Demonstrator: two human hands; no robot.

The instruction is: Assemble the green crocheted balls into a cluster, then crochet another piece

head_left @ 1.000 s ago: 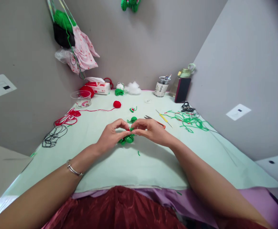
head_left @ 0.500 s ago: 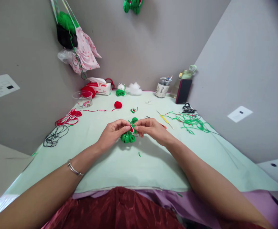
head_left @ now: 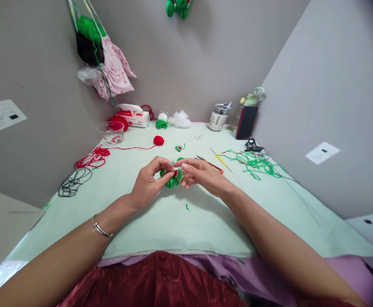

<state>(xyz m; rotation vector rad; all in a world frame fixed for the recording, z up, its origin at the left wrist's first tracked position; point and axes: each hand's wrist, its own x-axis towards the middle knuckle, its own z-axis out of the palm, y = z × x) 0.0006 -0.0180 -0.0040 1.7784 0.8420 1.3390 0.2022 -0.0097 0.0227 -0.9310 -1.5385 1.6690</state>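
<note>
My left hand (head_left: 150, 181) pinches a small green crocheted piece (head_left: 171, 181) with red and white parts, just above the table. Its thumb and index finger close on the red part, and they hide some of the piece. My right hand (head_left: 204, 175) is at the piece's right side, with the index finger stretched over it and the thumb apart. Whether those fingertips touch the crochet I cannot tell. Beyond the hands lies a small green and red crocheted scrap (head_left: 179, 147). A short green yarn end (head_left: 187, 207) lies nearer to me.
Orange-handled scissors (head_left: 217, 167) and a yellow-handled crochet hook (head_left: 221, 160) lie right of my hands. Farther right is tangled green yarn (head_left: 258, 165). At the left are red yarn (head_left: 93, 157), black cord (head_left: 74, 182) and a clear tub (head_left: 111, 133). A red ball (head_left: 158, 140) sits behind.
My right hand's fingers have loosened from their pinch, and the index finger now reaches left over the piece. The green crochet has turned in my left hand, which still grips it.
</note>
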